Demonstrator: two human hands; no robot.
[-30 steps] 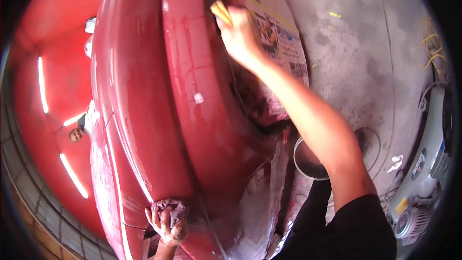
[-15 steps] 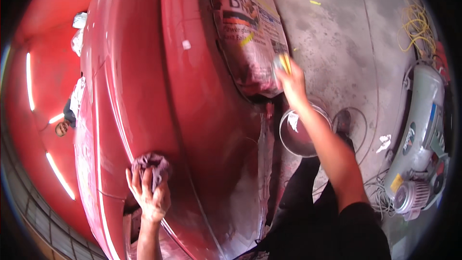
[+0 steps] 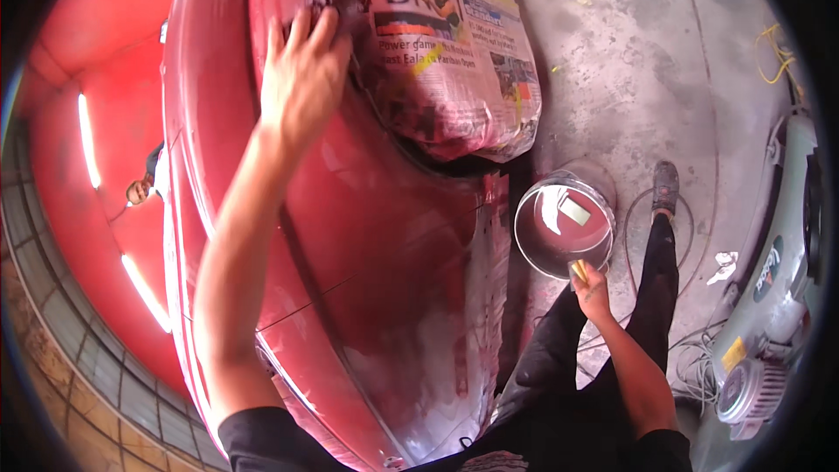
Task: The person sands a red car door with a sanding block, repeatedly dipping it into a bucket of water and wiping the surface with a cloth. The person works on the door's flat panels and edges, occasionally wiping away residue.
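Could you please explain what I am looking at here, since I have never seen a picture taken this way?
This is one wide, rounded view from a camera worn on a person's head, looking down at their own arms. The left hand presses a dark crumpled rag against a glossy red car body panel. A wheel wrapped in newspaper sits beside it. The right hand holds a small yellow piece, too small to identify, at the rim of a round metal bucket standing on the grey concrete floor. A grey-green machine with cables stands on the right.

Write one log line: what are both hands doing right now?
left hand: presses rag on red car panel | right hand: holds yellow pad at bucket rim
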